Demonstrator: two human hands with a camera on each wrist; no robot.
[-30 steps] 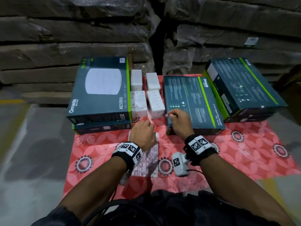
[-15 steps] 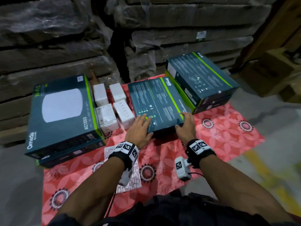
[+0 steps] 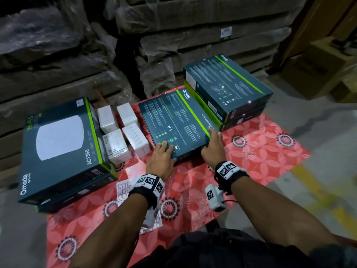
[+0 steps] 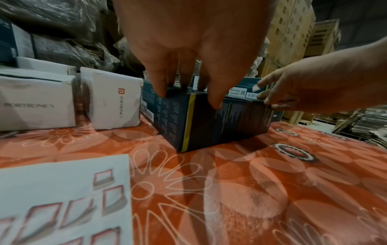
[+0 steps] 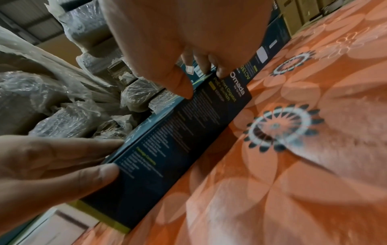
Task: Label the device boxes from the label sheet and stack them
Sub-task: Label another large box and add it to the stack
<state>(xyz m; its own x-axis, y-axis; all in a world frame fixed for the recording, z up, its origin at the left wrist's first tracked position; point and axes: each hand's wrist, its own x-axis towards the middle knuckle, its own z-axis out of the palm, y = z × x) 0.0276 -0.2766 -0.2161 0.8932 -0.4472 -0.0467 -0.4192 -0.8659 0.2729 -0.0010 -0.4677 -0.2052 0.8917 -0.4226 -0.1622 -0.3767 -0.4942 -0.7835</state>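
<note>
Both hands are gripping the middle switch box (image 3: 177, 122) on the red cloth (image 3: 260, 149): my left hand (image 3: 161, 161) and my right hand (image 3: 212, 149) are curling fingers over its near corners. Only the left wrist view is showing a red label on my right fingertip (image 4: 256, 87). I am counting four white boxes (image 3: 123, 132), one label sheet (image 4: 62, 202), and two other stacks.

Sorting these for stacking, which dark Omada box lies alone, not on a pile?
The middle box, held by both hands, lies singly on the red cloth; the others sit stacked in twos at left and right.

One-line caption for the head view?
Both hands, left hand and right hand, grip the middle device box on the red mat.
</note>
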